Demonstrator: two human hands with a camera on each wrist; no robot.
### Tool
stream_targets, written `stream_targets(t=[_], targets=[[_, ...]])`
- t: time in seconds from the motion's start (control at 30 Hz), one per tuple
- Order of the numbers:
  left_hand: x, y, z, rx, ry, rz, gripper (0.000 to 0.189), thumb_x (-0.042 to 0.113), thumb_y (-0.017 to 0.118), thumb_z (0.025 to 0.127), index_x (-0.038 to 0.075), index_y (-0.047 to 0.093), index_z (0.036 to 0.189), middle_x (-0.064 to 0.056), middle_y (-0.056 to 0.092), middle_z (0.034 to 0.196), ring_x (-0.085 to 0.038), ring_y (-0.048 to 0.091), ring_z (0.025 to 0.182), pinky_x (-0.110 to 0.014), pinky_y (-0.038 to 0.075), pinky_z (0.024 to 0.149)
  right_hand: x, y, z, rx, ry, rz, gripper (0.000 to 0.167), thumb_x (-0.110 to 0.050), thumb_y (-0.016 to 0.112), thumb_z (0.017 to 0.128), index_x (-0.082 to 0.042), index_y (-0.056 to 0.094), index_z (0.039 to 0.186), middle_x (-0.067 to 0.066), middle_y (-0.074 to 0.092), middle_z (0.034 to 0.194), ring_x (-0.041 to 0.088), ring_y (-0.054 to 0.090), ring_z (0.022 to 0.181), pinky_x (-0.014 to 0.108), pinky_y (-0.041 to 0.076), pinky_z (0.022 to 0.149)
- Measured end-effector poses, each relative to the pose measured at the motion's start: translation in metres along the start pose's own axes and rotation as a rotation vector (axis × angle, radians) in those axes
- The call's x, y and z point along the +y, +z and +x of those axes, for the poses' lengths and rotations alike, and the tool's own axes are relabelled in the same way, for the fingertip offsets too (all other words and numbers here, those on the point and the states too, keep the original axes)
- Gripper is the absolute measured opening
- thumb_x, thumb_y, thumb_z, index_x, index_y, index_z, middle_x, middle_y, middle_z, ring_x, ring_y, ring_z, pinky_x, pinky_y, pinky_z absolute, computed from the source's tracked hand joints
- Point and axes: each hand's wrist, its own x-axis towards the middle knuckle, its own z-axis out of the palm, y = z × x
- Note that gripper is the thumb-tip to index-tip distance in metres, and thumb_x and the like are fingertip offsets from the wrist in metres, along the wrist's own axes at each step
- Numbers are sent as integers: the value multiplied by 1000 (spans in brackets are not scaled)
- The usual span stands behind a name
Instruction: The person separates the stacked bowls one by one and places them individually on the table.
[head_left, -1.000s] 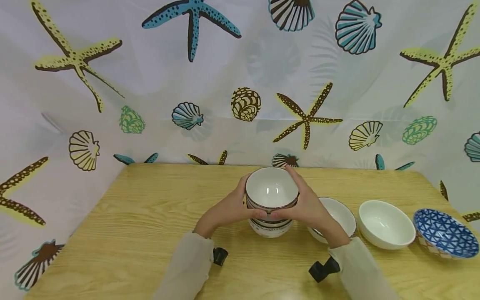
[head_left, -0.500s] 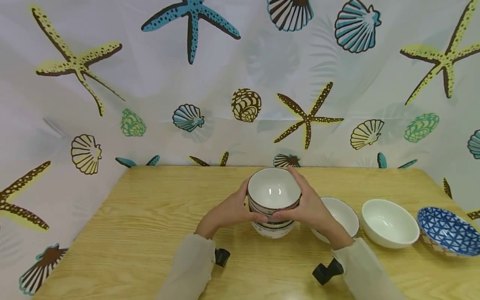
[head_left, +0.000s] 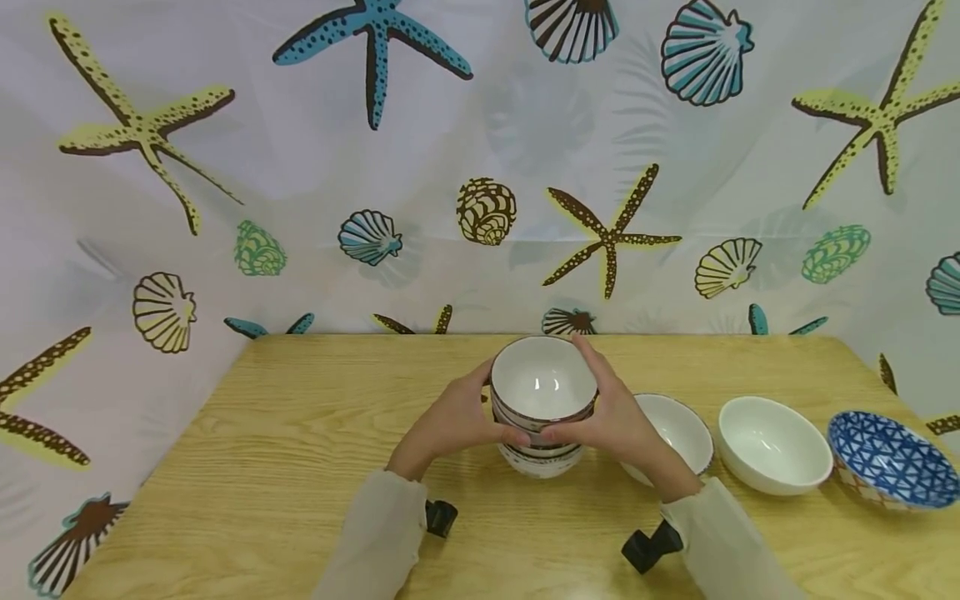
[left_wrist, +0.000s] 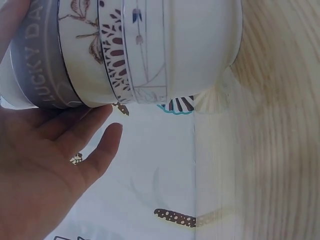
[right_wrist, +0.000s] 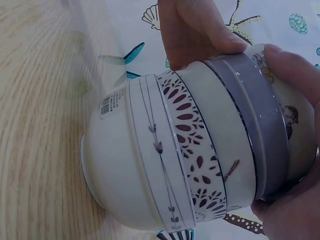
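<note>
A stack of several nested bowls [head_left: 540, 465] stands upright on the wooden table, and both hands grip its upper part. The top bowl [head_left: 543, 379] is white inside with a dark rim. From the left, the left hand [head_left: 459, 417] curls round the stack, its thumb in front. In the left wrist view its fingers lie at a grey bowl [left_wrist: 45, 55] lettered "LUCKY DAY". Opposite it, the right hand [head_left: 617, 417] has its thumb on the top bowl's side in the right wrist view. Below the grey one sits a bowl with dark red petals [right_wrist: 187, 130]; the lowest bowl [right_wrist: 120, 165] bears a barcode sticker.
To the right of the stack, partly behind the right forearm, is a white bowl with a dark rim [head_left: 678, 429]. Beyond it come a plain white bowl [head_left: 776, 450] and a blue-patterned bowl [head_left: 892, 458]. A shell-and-starfish cloth [head_left: 420, 167] hangs behind the table [head_left: 300, 450].
</note>
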Motion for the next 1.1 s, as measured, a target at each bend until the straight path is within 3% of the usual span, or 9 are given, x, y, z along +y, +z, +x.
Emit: stream_targets(t=[0.4, 0.7, 1.1], targets=[[0, 1, 2, 62, 30, -18, 104, 34, 91, 61, 15, 35, 147, -6, 51, 139, -26, 51, 123, -51, 46, 96, 2, -2, 1, -11, 6, 22, 118, -28, 88, 66, -15, 11, 154, 16, 20, 156, 41, 35, 135, 58, 36, 104], [0, -1, 1, 25, 15, -42, 103, 33, 88, 66, 15, 31, 149, -8, 46, 143, -29, 47, 126, -53, 45, 96, 2, 0, 1, 11, 13, 20, 118, -27, 89, 65, -14, 13, 154, 16, 20, 157, 41, 34, 136, 58, 36, 105], [3, -1, 0, -15, 3, -46, 103, 33, 86, 70, 17, 25, 151, -7, 39, 149, -30, 41, 132, -55, 42, 99, 0, -3, 0, 61, -11, 104, 114, -20, 89, 65, -14, 17, 154, 12, 23, 157, 36, 35, 136, 55, 36, 105]])
